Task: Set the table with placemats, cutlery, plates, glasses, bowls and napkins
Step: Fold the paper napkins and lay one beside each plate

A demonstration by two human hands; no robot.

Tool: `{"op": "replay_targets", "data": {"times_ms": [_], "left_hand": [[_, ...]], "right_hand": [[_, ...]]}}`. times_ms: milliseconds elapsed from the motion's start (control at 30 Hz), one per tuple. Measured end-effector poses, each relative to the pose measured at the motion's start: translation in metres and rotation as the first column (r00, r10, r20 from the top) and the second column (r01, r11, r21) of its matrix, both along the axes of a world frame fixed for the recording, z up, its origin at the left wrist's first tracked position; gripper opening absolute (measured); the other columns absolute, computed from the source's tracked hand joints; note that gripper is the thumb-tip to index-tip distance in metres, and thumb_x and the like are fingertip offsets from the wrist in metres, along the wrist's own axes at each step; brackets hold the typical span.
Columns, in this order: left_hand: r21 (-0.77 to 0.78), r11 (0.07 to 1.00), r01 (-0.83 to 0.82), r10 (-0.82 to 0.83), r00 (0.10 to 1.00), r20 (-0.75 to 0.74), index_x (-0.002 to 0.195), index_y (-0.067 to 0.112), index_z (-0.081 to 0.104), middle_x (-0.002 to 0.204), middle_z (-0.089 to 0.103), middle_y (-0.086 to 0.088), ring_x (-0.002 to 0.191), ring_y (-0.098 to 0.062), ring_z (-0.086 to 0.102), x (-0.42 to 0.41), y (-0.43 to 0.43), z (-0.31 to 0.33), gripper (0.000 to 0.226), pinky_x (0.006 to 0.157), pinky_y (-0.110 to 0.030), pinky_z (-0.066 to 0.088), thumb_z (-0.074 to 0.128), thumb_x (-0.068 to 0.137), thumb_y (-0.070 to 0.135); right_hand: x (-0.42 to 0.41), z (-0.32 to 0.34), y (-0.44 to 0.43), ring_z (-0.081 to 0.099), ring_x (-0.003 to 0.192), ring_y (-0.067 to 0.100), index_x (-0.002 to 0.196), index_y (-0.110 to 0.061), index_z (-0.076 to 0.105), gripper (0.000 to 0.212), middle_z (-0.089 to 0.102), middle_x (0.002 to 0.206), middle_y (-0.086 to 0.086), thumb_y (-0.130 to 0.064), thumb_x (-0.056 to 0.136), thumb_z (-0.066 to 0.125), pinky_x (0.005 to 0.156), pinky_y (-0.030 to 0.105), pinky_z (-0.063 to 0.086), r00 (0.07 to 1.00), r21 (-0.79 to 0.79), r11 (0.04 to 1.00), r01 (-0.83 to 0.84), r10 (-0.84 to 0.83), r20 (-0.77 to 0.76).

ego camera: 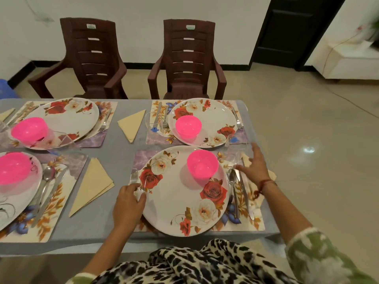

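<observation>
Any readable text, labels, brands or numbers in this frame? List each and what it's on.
None readable.
Left sticker, top of left chair: too blurred to read.
Right sticker, top of right chair: too blurred to read.
Plates: flower print only, no text.

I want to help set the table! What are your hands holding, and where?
The left hand seems to pinch the fork by its handle. The right hand is open, holding nothing.

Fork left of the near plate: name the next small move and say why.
Probably set the fork flat on the placemat and release: the left hand grips its handle beside the near plate, while spoon and knife already lie on the right.
</observation>
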State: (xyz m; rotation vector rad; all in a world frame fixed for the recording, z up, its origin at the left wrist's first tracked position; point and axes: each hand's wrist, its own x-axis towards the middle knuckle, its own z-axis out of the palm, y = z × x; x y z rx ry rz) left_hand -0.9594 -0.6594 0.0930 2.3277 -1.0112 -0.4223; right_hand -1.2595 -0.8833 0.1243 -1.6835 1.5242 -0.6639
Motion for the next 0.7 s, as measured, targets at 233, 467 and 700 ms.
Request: {"op": "replay_targets", "data": {"times_ms": [233,467,700], "left_hand": [[-0.017,0.998,-0.056,0.056,0.998,-0.015,0.125,0.016,0.055,0.119,0.054,-0.007,0.093,-0.020,0.058,0.002,0.008,0.003,0.038,0.074,-0.031,0.045,0.061,0.090,0.028],[-0.022,0.997,-0.070,0.069,0.997,-0.025,0.123,0.015,0.056,0.116,0.054,-0.006,0.087,-0.019,0.058,0.003,0.013,0.002,0.035,0.073,-0.032,0.048,0.060,0.091,0.027],[-0.005,0.998,-0.057,0.057,0.998,-0.031,0.125,0.014,0.054,0.117,0.053,-0.006,0.088,-0.019,0.058,0.006,0.009,0.002,0.037,0.073,-0.030,0.046,0.059,0.091,0.029]], "right_hand": [[0.015,0.009,-0.059,0.037,0.128,0.015,0.140,-0.019,0.032,0.089,0.040,0.137,0.002,0.003,0.067,0.079,0.081,0.018,0.048,0.948,0.171,0.936,-0.307,0.285,0.141],[0.022,-0.002,-0.062,0.047,0.119,0.020,0.128,-0.015,0.042,0.075,0.051,0.126,0.003,-0.004,0.065,0.083,0.090,0.031,0.048,0.946,0.145,0.938,-0.314,0.296,0.132],[0.018,0.000,-0.063,0.044,0.126,0.022,0.128,-0.013,0.041,0.074,0.047,0.130,0.005,0.001,0.067,0.080,0.085,0.030,0.053,0.929,0.171,0.917,-0.362,0.340,0.143]]}}
